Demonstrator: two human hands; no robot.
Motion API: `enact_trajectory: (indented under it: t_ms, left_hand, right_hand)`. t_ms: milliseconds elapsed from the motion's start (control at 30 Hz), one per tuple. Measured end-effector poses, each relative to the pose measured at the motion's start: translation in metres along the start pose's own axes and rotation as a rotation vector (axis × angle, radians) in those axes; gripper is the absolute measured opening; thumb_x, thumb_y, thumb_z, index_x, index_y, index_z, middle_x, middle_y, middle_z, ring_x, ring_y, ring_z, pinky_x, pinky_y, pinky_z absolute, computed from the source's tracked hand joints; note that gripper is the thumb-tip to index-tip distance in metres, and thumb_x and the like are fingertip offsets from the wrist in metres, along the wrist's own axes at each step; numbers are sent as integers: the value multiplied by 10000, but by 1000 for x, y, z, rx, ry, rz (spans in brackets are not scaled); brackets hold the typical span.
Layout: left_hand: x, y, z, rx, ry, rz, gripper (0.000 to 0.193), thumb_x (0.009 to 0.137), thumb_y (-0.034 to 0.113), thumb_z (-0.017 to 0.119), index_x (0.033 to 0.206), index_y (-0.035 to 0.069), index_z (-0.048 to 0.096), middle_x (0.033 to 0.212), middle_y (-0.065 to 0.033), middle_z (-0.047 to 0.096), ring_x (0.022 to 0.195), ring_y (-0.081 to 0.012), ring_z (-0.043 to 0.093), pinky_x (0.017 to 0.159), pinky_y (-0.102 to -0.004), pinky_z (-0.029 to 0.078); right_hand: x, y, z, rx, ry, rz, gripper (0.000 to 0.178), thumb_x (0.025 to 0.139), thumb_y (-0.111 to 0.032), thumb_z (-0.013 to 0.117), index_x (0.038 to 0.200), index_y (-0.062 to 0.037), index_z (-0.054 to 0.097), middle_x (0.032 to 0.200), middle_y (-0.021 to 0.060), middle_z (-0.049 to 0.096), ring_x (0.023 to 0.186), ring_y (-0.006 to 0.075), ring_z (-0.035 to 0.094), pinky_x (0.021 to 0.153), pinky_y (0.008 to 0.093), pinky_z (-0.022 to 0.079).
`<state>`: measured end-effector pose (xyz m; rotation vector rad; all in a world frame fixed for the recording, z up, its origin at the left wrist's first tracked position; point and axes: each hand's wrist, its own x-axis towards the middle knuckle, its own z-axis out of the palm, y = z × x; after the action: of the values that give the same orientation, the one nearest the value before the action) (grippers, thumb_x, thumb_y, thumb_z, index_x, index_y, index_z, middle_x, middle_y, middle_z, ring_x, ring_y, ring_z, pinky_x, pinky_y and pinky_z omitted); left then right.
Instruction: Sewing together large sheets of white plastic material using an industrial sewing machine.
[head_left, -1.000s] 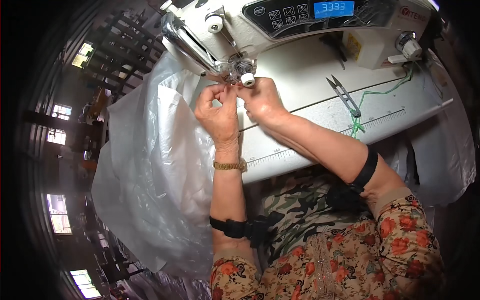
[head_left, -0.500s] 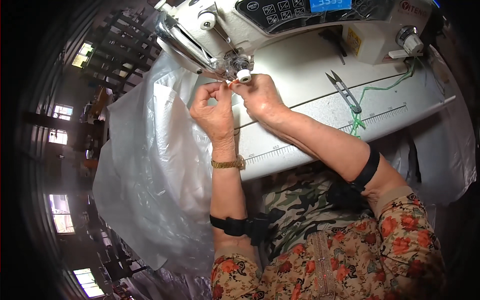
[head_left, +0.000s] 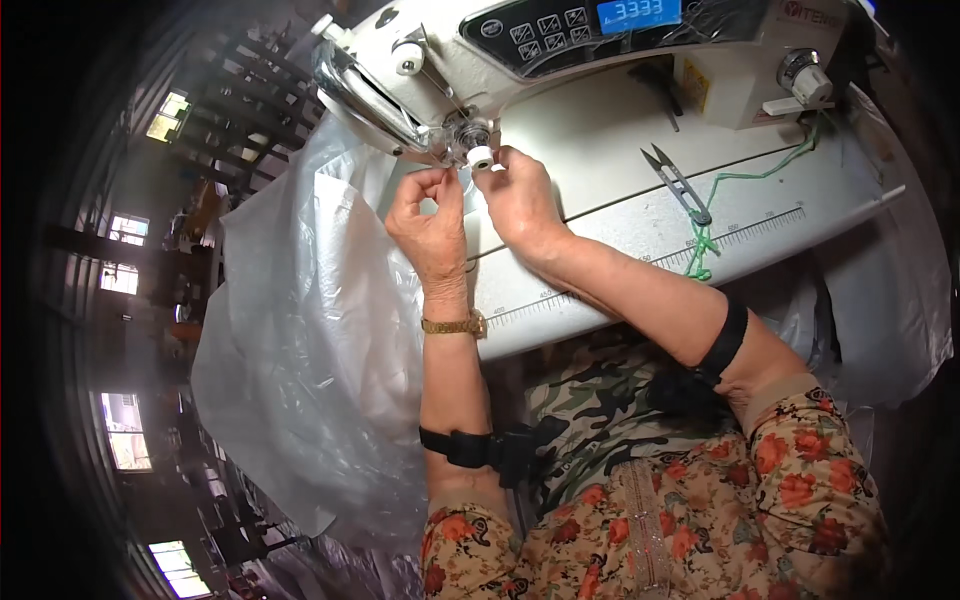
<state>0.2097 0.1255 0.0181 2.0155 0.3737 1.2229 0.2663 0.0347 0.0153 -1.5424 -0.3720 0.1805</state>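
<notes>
Centrally, the tension dial (head_left: 480,157) of the sewing machine (head_left: 580,45) is located between the fingers of both hands. At the left hand (head_left: 430,225), thumb and forefinger are pressed together; whether the right hand (head_left: 522,205) is closed cannot be told.

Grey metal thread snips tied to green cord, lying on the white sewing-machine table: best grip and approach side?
I'd pinch across both long arms of the grey metal thread snips, just ahead of the rounded rear end, from above on the person's side: they lie flat, pointed blades spread and aimed away. Keep clear of the knotted green cord at that end.
</notes>
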Motion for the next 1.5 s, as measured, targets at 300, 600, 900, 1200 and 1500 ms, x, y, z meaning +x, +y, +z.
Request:
enact_trajectory:
  t_ms: [300,600,900,1200,1500]
  left_hand:
    - [-3,-13,1,1,-33,114,227,920,106,629,726,-9,607,580,9,530,517,-55,457,491,-231,344]
    - [-67,107,-23,-530,-370,-290,244,955,130,556,767,-21,595,700,-49,582,628,-85,495,617,-236,398]
    - [-182,157,-132,-236,-604,-263,60,841,36,689,836,-15,658,717,-78,609,655,-193,577,609,-302,445]
    - [-304,158,-246,507,230,-359,136,859,11,661,993,-7,643,835,-87,639,749,-192,622,698,-308,496]
    - [-426,151,-304,868,657,-558,272,875,7,635,1143,-3,589,1013,-127,613,913,-239,600,786,-349,488]
  right_hand:
    - [-44,-4,-61,60,-248,-114,186,913,-152,560,989,12,603,540,-4,464,511,78,389,497,302,325]
    - [-55,6,-170,-415,-116,-987,140,833,-103,654,963,-54,649,798,99,624,694,254,596,639,354,453]
    - [7,8,-214,-817,-447,-920,117,806,-63,605,915,-31,633,1019,107,628,1008,285,565,881,385,444]
    - [-57,-15,-114,-709,-434,-762,189,904,-176,601,857,-1,651,815,199,637,778,384,621,716,451,481]
    - [-164,108,-15,-238,-992,-88,495,875,-324,693,1178,55,593,1121,197,660,1064,255,617,930,369,455]
